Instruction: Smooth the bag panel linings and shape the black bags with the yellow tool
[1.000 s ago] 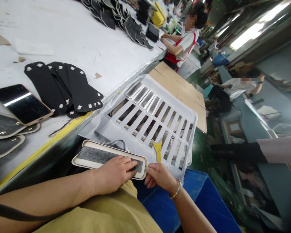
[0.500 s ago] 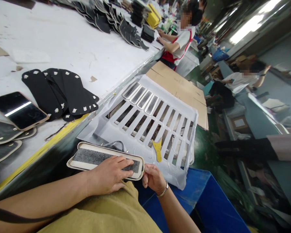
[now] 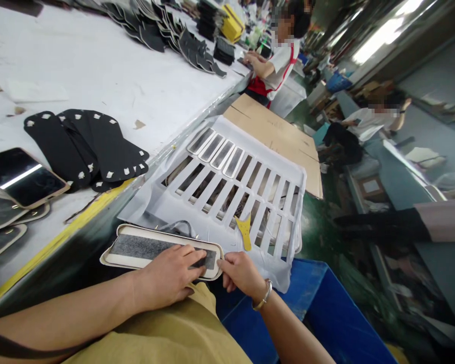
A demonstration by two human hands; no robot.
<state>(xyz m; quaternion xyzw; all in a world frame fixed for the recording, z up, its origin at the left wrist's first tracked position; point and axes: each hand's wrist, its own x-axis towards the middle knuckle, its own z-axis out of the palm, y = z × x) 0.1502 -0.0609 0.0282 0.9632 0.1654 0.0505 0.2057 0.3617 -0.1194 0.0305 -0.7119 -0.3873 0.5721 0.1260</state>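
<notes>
Pressing flat on the grey felt centre of a cream-rimmed oblong panel [image 3: 151,248], the left hand [image 3: 167,275] lies fingers together; the right hand [image 3: 241,272] pinches the panel's rounded end. Beyond it, a white slotted crate [image 3: 231,177]; left, the yellow-edged table [image 3: 98,60].

Both forearms are bare, with no sleeves showing. A thin silver bangle [image 3: 263,299] circles the wrist of the right hand [image 3: 242,273]. A mustard-yellow garment [image 3: 167,328] fills the lower middle of the frame, and a dark strap [image 3: 23,343] crosses the lower left corner.
</notes>
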